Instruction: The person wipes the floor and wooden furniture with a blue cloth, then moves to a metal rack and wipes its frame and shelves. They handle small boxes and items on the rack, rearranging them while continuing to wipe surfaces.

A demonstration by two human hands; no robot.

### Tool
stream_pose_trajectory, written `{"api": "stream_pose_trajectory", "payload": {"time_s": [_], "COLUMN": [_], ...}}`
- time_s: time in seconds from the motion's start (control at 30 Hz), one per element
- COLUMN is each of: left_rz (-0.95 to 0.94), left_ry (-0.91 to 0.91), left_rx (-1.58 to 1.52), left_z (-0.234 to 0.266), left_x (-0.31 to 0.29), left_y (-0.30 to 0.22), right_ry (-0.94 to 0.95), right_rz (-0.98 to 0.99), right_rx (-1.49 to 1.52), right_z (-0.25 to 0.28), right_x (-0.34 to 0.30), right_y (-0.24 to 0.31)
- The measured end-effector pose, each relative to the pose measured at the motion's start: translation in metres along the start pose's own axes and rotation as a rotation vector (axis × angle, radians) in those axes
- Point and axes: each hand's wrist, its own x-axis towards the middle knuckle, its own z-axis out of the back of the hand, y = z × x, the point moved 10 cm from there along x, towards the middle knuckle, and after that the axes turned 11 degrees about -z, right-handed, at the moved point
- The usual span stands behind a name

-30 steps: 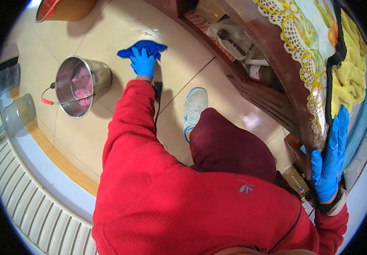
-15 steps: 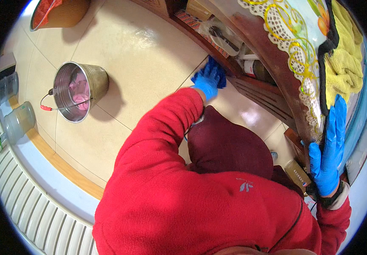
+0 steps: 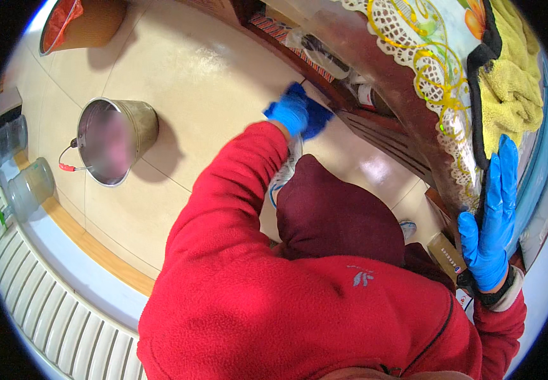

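My left hand (image 3: 288,114), in a blue glove, is closed on a dark blue cloth (image 3: 316,118). It presses the cloth against the tiled floor (image 3: 217,95) beside the base of a dark wooden cabinet (image 3: 381,136). Part of the cloth spreads out past the fingers toward the cabinet. My right hand (image 3: 490,221), also blue-gloved, lies flat with fingers stretched along the edge of the covered top. A lace-patterned clear cover (image 3: 442,82) and a folded yellow towel (image 3: 508,82) are close to its fingertips.
A metal bucket (image 3: 139,130) with pink cloth inside stands to the left. A brown bin (image 3: 99,28) with a red liner is at the far left. Clear plastic bottles (image 3: 31,188) rest near a white radiator (image 3: 64,313). A small carton (image 3: 446,253) stands under the top.
My left hand has slid the blue cloth left across the floor, slightly away from the cabinet. The right hand stays in nearly the same place. The view has shifted a little.
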Motion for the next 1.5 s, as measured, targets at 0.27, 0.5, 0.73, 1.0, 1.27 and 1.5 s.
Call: {"api": "stream_pose_trajectory", "payload": {"time_s": [0.27, 0.5, 0.73, 1.0, 1.27, 1.5], "left_rz": [0.914, 1.058, 0.881, 0.163, 0.846, 0.497], "left_ry": [-0.300, -0.854, -0.366, -0.308, -0.827, -1.327], "left_rx": [-0.181, -0.431, -0.185, 0.101, -1.221, -0.965], "left_z": [0.037, 0.033, 0.011, 0.016, 0.046, 0.180], "left_x": [-0.207, -0.292, -0.161, -0.050, -0.137, -0.130], "left_y": [0.276, 0.335, 0.276, 0.083, 0.128, 0.132], "right_ry": [-0.001, 0.008, -0.002, -0.019, -0.006, -0.030], "right_rz": [0.004, -0.004, 0.013, 0.004, -0.005, 0.008], "right_rx": [-0.004, -0.015, 0.004, -0.005, -0.033, -0.021], "right_z": [0.000, 0.001, -0.001, -0.001, -0.001, 0.000], "right_x": [0.000, 0.000, 0.000, -0.001, -0.002, -0.002], "right_y": [0.000, -0.002, 0.000, -0.001, -0.001, 0.000]}}
